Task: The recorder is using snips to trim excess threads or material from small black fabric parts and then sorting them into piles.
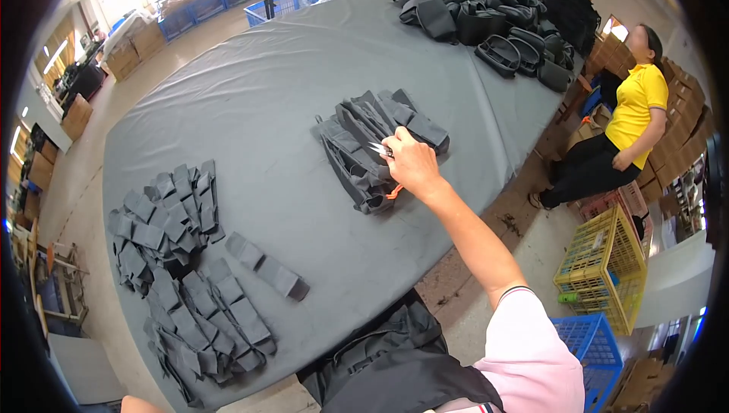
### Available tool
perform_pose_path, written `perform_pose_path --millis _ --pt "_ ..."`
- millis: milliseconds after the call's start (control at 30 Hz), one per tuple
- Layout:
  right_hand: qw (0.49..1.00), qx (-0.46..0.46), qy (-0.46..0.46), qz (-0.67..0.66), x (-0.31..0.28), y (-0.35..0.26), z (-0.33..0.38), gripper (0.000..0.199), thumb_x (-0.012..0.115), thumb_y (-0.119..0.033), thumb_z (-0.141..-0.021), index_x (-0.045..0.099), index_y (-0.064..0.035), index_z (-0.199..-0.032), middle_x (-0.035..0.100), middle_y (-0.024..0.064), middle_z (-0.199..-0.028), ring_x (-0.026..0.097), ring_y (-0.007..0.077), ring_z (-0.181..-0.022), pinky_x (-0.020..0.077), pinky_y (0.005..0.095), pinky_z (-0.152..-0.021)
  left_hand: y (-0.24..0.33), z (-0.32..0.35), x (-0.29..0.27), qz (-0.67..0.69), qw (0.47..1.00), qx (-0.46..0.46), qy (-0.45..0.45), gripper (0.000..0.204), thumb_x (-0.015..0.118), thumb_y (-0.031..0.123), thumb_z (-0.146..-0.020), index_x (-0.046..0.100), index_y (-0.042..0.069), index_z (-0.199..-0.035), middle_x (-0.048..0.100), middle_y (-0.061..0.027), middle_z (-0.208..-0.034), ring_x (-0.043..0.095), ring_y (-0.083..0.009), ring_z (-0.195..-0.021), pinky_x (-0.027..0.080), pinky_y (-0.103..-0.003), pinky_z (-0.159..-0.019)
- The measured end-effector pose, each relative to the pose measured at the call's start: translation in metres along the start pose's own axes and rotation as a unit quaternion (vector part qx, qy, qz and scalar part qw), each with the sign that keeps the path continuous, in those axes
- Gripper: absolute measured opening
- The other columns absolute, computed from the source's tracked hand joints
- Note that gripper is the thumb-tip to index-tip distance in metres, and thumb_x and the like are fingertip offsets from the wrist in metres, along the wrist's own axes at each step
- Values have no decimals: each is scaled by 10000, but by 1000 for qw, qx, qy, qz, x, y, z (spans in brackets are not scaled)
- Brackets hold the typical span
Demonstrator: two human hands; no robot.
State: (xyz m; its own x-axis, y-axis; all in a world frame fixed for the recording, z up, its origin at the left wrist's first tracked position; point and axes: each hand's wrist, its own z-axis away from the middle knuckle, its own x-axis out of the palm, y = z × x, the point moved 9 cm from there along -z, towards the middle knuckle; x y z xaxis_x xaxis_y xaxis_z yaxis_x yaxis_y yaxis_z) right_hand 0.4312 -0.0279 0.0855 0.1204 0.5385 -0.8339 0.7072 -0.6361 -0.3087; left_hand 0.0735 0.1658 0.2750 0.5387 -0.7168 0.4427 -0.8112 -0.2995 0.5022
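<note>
My right hand (pixel 412 159) reaches over the middle of the table, its fingers closed round a pair of small thread snips (pixel 380 149) with the metal blades pointing left. Beneath it lies a bundle of dark grey fabric pieces (pixel 351 156), folded and stacked side by side. A short orange cord (pixel 394 192) shows under my wrist, at the bundle's near edge. My left hand is out of the picture; only a bit of skin shows at the bottom left edge. On the left, dark segmented fabric strips (pixel 163 219) lie in heaps, and a single strip (pixel 267 265) rests apart from them.
The grey cloth-covered table (pixel 250 124) fills the centre. Black pouches (pixel 486 18) are piled at its far right. A person in a yellow shirt (pixel 638 105) stands beyond the right edge. Yellow (pixel 604 265) and blue (pixel 588 345) plastic crates stand on the floor at right.
</note>
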Motion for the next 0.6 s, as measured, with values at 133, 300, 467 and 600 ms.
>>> perform_pose_path --millis 133,300,467,600 --pt "995 4 -38 89 15 9 -7 82 608 -84 -756 597 -6 -782 565 134 -905 636 342 -691 518 455 -615 2 6 -10 18 1000 -7 16 480 453 201 -901 359 29 -1338 384 -206 -1320 461 -322 -1148 434 -399 -927" --pt "994 -13 -33 105 9 6 -9 51 581 -63 -735 602 -20 -752 574 125 -883 639 337 -682 519 448 -599 9 10 -17 34 999 -5 28 473 437 204 -906 375 4 -1331 417 -219 -1303 488 -321 -1128 432 -392 -924" --pt "991 98 31 -87 -23 25 -5 113 650 -168 -750 636 -62 -788 585 79 -855 609 327 -778 485 419 -662 15 13 -22 44 998 4 37 471 420 206 -912 391 -22 -1323 450 -232 -1286 515 -320 -1108 431 -384 -921" --pt "879 148 -43 -450 -31 -18 21 111 666 -124 -774 597 -38 -763 512 -17 -652 469 77 -530 373 234 -482 -15 40 -9 -117 988 -89 40 461 463 167 -891 416 -63 -1288 531 -214 -1206 564 -285 -1051 450 -376 -910"
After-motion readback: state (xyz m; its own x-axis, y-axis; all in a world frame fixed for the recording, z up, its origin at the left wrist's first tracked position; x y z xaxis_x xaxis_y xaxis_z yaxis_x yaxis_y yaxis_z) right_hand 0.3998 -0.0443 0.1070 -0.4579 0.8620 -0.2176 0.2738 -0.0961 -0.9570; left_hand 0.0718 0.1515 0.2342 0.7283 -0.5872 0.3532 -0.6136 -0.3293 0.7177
